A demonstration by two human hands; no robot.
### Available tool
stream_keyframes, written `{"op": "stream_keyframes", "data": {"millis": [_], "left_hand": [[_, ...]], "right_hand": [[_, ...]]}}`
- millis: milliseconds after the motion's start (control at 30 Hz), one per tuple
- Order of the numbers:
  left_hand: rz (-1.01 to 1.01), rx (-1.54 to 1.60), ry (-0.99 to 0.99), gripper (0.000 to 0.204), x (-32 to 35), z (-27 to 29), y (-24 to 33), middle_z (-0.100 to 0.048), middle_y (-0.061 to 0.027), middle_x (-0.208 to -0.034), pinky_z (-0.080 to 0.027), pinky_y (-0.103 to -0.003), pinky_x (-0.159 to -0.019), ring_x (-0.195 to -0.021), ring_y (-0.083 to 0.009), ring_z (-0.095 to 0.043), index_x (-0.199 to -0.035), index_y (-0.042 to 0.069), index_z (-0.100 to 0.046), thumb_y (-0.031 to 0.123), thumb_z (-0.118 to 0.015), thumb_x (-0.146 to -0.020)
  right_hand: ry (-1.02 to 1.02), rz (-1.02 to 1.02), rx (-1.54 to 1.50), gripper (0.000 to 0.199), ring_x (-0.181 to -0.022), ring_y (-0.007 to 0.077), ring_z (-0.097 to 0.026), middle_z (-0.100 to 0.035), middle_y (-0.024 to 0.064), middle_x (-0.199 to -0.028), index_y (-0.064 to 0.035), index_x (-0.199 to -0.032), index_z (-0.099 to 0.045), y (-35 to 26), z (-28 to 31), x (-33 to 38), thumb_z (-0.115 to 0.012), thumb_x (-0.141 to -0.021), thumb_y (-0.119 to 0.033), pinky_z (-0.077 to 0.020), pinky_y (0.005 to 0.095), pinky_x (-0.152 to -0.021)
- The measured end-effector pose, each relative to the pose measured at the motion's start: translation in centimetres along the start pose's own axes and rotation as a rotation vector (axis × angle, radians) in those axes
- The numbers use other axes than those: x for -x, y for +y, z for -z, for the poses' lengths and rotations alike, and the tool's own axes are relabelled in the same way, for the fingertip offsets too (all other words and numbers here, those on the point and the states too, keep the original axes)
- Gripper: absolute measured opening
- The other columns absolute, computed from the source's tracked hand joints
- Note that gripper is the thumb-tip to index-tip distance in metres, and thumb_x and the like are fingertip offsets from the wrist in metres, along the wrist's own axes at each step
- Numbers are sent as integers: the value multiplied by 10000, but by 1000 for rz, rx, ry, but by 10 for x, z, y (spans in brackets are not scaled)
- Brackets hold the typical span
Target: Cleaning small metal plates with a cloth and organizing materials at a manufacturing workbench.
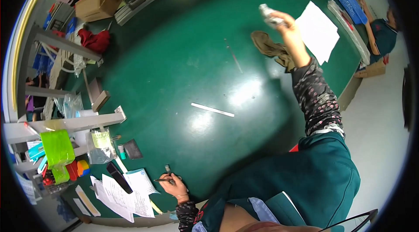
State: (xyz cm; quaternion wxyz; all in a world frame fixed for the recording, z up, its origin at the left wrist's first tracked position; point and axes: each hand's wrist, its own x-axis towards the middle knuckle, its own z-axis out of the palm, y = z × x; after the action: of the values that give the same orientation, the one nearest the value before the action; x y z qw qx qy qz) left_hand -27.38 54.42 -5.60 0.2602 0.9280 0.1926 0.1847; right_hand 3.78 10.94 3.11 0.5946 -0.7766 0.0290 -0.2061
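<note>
My right hand (286, 24) is stretched far out over the green table (174, 79), its fingers closed round a whitish, crumpled-looking object (267, 13) with a narrower end; its exact kind is unclear. Just below that hand lies a bunched olive-brown cloth (268, 45), partly behind my wrist. Near the front edge, my left hand (174, 186) is closed on a thin dark pen-like stick (160, 180). A small greyish cylinder (167, 168) shows just beyond its fingertips; whether the hand touches it I cannot tell. A white strip (212, 109) lies mid-table.
White paper sheets (317, 33) lie right of the cloth. Printed papers (124, 197) and a black elongated object (119, 178) are beside my left hand. A grey metal frame (83, 122) and a lime-green holder (57, 148) stand left. Another person (384, 35) sits at the far right.
</note>
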Motion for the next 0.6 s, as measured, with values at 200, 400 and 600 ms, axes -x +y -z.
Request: {"op": "stream_keyframes", "data": {"millis": [200,400,600], "left_hand": [[62,3,4,115,1,-4,1,-416,-119,-815,-396,-337,-585,-681,-242,-451,-724,-17,-403,11,-510,-755],[201,46,4,144,0,-4,-3,-366,-99,-716,-357,-340,-543,-609,-231,-408,-707,1,-391,35,-522,-759],[99,-19,69,143,-3,-7,-12,-368,-80,-701,-365,-293,-469,-532,-173,-416,-728,14,-383,35,-521,-763]], "right_hand": [[121,-78,204,381,-824,122,-509,-572,35,-922,-60,-1018,-580,50,89,19,-397,-711,72,-399,235,-734],[9,354,429,536,-1096,302,-425,-451,151,-1176,-28,-1166,-420,46,62,1,-621,-681,-136,-338,351,-920],[-263,295,1069,401,-941,242,-461,-515,71,-974,-109,-1008,-531,69,48,83,-664,-633,-160,-368,354,-743]]}}
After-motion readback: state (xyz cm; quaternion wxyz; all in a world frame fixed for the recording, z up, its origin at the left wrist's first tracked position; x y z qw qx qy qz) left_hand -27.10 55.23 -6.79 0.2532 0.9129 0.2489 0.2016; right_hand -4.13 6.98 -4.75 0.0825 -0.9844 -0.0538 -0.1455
